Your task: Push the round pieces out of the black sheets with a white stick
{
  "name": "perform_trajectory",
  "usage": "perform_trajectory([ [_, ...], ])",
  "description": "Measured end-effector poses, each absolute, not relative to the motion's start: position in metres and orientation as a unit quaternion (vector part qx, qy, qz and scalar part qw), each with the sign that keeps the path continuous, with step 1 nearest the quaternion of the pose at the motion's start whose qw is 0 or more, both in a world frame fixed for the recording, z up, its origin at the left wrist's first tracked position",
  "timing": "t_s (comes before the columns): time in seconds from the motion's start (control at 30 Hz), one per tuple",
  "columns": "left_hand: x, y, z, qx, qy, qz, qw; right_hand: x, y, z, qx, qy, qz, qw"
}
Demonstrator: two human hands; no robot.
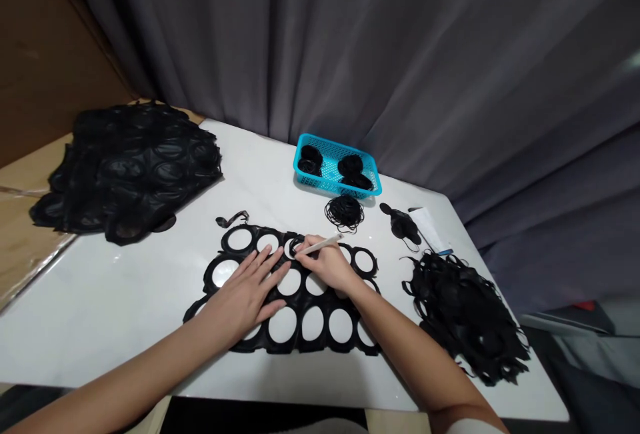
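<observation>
Behind the holed black sheet (299, 304), a pleated grey curtain (350, 41) fills the upper view and drops to the far edge of a white marble-patterned table (100, 314), which carries the sheet near its front edge. Left of the sheet, a large heap of similar holed black sheets (125, 167) spreads past the table edge onto a tan board (30, 174). Right of the sheet lies a heap of tangled black offcuts (465, 317). Beyond the sheet stands a turquoise plastic mesh basket (336, 166) holding black coils (311, 161), with a loose bundle of thin black cord (344, 213) just in front of it. Beyond the sheet's right end, a small black piece with thin cords (400, 226) rests beside a white paper slip (427, 229). A short curled black strip (233, 219) lies just past the sheet's upper left edge. The sheet lies flat, its round holes set in rows. The left hand (245, 294) is open and pressed flat on the sheet, fingers spread, grasping nothing. The right hand (325, 264) is closed around a white pen-like stick (320, 245), with its fingertips (300, 252) at a small black ring (295, 245) in the sheet's upper row. The stick's lower end is hidden behind the fingers, so contact with the sheet cannot be confirmed.
</observation>
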State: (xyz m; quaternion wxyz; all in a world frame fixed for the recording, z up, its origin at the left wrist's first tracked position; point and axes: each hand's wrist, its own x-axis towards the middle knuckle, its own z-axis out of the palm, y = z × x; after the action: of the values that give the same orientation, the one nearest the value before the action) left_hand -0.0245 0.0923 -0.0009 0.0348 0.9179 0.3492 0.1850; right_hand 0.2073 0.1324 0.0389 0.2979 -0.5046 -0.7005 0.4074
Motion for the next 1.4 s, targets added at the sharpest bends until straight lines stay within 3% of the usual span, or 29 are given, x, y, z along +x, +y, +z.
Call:
perform_trajectory([
  [0.37, -0.022, 0.09, -0.003, 0.908, 0.371, 0.19, 0.046, 0.208, 0.13, 0.036, -0.491, -0.726, 0.38, 0.295],
  [0.67, -0.023, 0.09, -0.002, 0.913, 0.364, 0.182, 0.025, 0.209, 0.118, 0.023, -0.411, -0.873, 0.143, 0.219],
  [0.9, -0.021, 0.09, 0.0, 0.915, 0.372, 0.155, 0.008, 0.251, 0.19, 0.05, -0.63, -0.712, -0.022, 0.31],
  [1.0, -0.023, 0.09, 0.001, 0.915, 0.37, 0.163, 0.007, 0.237, 0.198, 0.056, -0.618, -0.71, 0.054, 0.334],
  [1.23, -0.051, 0.084, -0.002, 0.89, 0.406, 0.201, -0.037, 0.168, 0.162, 0.041, -0.501, -0.715, 0.381, 0.305],
  [1.4, -0.06, 0.077, -0.007, 0.886, 0.414, 0.21, -0.019, 0.157, 0.145, 0.03, -0.464, -0.708, 0.433, 0.309],
])
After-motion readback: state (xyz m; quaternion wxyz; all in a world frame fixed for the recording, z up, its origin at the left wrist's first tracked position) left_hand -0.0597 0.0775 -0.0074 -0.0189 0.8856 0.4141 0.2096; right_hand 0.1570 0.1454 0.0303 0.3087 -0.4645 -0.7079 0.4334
